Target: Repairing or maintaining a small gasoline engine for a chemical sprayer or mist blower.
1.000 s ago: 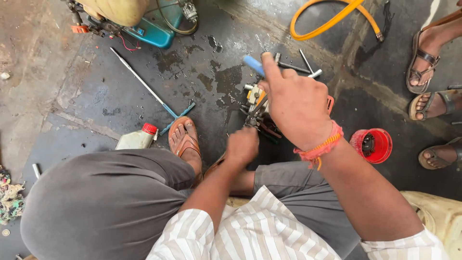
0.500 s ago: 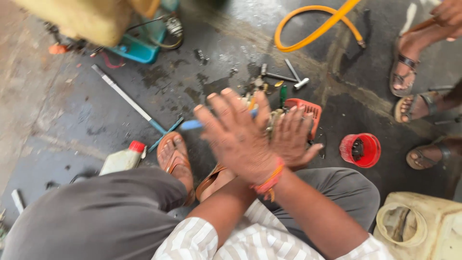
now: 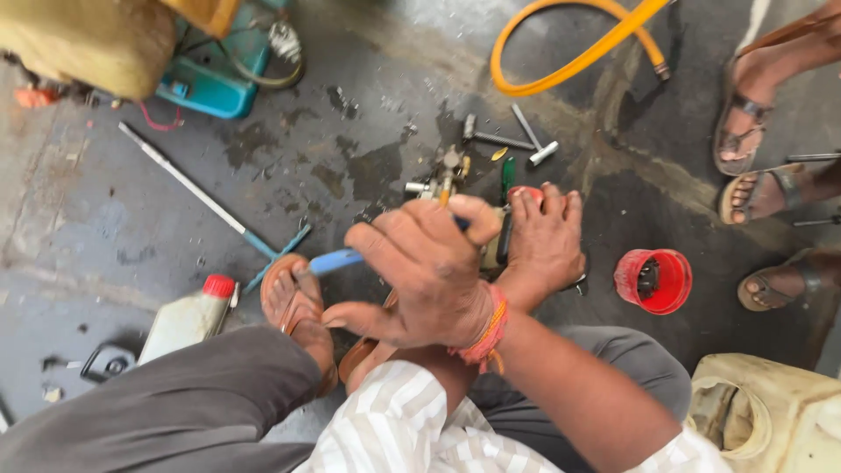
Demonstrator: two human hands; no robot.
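My right hand [image 3: 425, 271], with an orange thread band at the wrist, is closed around a blue-handled tool [image 3: 337, 260] whose handle sticks out to the left. My arms are crossed. My left hand [image 3: 545, 238] lies just right of it, fingers spread flat over a red part and a small metal assembly [image 3: 442, 180] on the dark floor. A green-handled tool [image 3: 507, 180] lies by that assembly. My sandalled foot [image 3: 298, 307] is below the blue handle.
A red cup [image 3: 653, 280] holding small parts stands to the right. Also around: a T-handle wrench [image 3: 526, 131], yellow hose [image 3: 569, 52], long metal rod [image 3: 197, 193], white red-capped bottle [image 3: 188, 320], teal machine [image 3: 219, 74], yellowish canister [image 3: 762, 412]. Other people's sandalled feet [image 3: 745, 131] stand at the right.
Both hands were raised and blurred half a second ago. Now the right hand grips the blue-handled tool low and to the left, and the left hand has come down flat on the parts.
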